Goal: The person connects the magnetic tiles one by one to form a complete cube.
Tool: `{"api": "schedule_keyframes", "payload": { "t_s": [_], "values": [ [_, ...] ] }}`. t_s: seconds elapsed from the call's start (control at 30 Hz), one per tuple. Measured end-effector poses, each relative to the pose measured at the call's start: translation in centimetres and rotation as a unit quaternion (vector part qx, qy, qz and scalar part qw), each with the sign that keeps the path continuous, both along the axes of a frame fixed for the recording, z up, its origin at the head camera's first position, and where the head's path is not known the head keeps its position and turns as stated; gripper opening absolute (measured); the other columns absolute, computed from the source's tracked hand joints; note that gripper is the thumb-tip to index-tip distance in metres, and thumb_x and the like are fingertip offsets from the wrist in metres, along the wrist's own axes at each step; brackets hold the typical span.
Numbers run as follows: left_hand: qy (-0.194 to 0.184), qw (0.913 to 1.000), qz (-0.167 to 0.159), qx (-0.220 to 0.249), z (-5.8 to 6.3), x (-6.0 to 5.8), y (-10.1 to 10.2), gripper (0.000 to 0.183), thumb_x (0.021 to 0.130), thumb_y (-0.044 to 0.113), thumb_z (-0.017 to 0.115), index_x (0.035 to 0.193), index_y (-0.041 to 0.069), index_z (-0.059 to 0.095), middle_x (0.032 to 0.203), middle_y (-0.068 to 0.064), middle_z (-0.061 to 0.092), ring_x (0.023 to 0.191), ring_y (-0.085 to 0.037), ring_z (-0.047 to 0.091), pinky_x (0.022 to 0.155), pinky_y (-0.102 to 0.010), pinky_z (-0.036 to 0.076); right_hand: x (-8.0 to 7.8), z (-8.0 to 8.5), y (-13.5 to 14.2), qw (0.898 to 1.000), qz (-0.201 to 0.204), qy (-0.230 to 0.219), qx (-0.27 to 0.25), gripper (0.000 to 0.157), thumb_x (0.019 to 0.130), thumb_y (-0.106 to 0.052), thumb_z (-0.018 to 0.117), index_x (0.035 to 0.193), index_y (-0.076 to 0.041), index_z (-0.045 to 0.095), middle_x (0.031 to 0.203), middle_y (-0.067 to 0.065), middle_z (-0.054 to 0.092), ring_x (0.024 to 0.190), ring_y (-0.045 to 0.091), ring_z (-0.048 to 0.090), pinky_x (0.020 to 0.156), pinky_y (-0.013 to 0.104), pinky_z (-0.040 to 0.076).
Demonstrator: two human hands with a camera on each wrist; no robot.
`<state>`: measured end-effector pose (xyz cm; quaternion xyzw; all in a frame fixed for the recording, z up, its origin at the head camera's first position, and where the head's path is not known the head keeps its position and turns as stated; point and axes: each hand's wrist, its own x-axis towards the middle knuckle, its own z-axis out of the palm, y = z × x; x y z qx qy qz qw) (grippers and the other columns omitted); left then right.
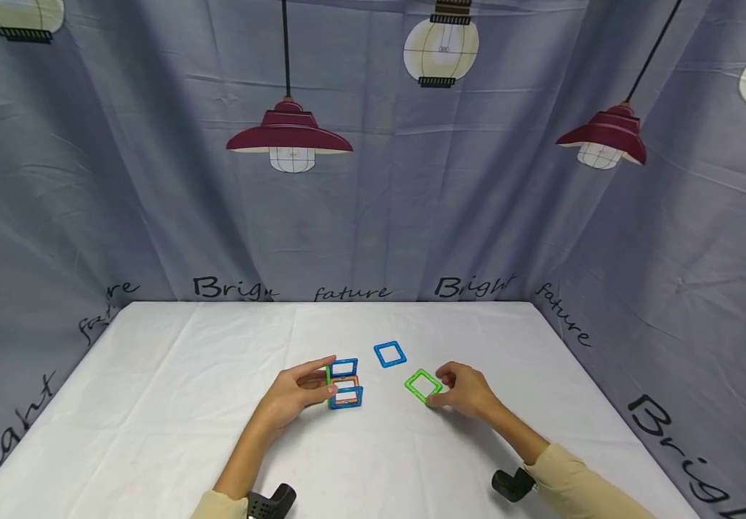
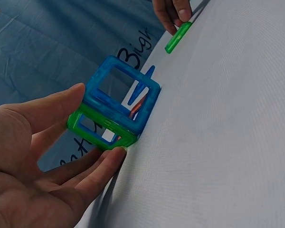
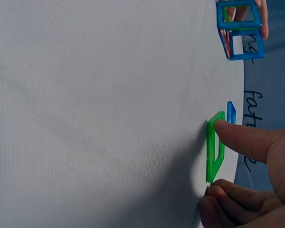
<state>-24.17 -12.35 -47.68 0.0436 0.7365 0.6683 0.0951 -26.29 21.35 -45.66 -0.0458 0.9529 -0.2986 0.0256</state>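
My left hand [image 1: 285,398] grips a small open box of square magnetic tiles at its left side, thumb toward the front and fingers toward the back. Its left wall is a green tile [image 2: 100,117], its front a blue tile [image 1: 347,406]; another blue tile [image 1: 345,360] stands at the back, and an orange tile [image 1: 345,378] lies low between them. Its right side and top are uncovered. To the right, my right hand [image 1: 466,393] pinches a loose green square tile [image 3: 210,152] between thumb and fingers, close over the table.
A loose blue square tile [image 1: 401,354] lies flat on the white-covered table [image 1: 171,404], behind and between both hands. A grey-blue curtain [image 1: 360,216] printed with lamps and lettering surrounds the table at the back and sides.
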Motion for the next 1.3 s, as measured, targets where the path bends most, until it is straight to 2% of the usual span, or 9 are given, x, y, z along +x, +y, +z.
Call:
{"api": "schedule_keyframes", "payload": {
  "t_s": [0.33, 0.63, 0.83, 1.3],
  "values": [
    [-0.004, 1.0000, 0.000, 0.003, -0.1, 0.1, 0.1, 0.060, 0.086, 0.018, 0.082, 0.142, 0.015, 0.061, 0.138, -0.020, 0.062, 0.122, -0.029, 0.061, 0.097, -0.037, 0.055, 0.5, -0.3, -0.6, 0.999, 0.018, 0.025, 0.016, 0.054, 0.068, -0.018, 0.094, 0.112, 0.001, 0.069, 0.096, 0.007, 0.066, 0.087, 0.020, 0.056, 0.078, 0.035, 0.049],
    [-0.014, 0.9998, -0.003, 0.011, -0.1, 0.2, 0.2, 0.060, 0.086, 0.016, 0.082, 0.143, 0.016, 0.060, 0.139, -0.020, 0.060, 0.122, -0.028, 0.060, 0.093, -0.034, 0.056, 0.6, -0.2, -1.1, 0.999, 0.025, 0.020, 0.033, 0.058, 0.066, -0.020, 0.095, 0.115, -0.001, 0.070, 0.097, 0.006, 0.065, 0.088, 0.020, 0.055, 0.079, 0.036, 0.048],
    [-0.009, 0.9999, -0.001, 0.012, 0.1, 0.2, 0.2, 0.060, 0.086, 0.017, 0.082, 0.142, 0.017, 0.061, 0.139, -0.020, 0.060, 0.124, -0.030, 0.060, 0.095, -0.036, 0.056, 0.4, -0.1, -2.0, 0.999, 0.022, 0.018, 0.034, 0.057, 0.063, -0.015, 0.097, 0.113, -0.006, 0.071, 0.100, 0.005, 0.065, 0.091, 0.020, 0.056, 0.085, 0.041, 0.051],
    [0.001, 1.0000, 0.002, -0.003, -0.1, 0.0, 0.1, 0.060, 0.086, 0.020, 0.082, 0.142, 0.017, 0.061, 0.136, -0.019, 0.062, 0.119, -0.027, 0.062, 0.095, -0.037, 0.056, -0.2, 0.1, -5.0, 0.998, 0.061, 0.007, 0.018, 0.053, 0.063, -0.005, 0.094, 0.112, -0.010, 0.075, 0.101, 0.004, 0.066, 0.093, 0.020, 0.057, 0.089, 0.041, 0.051]
  ]
}}
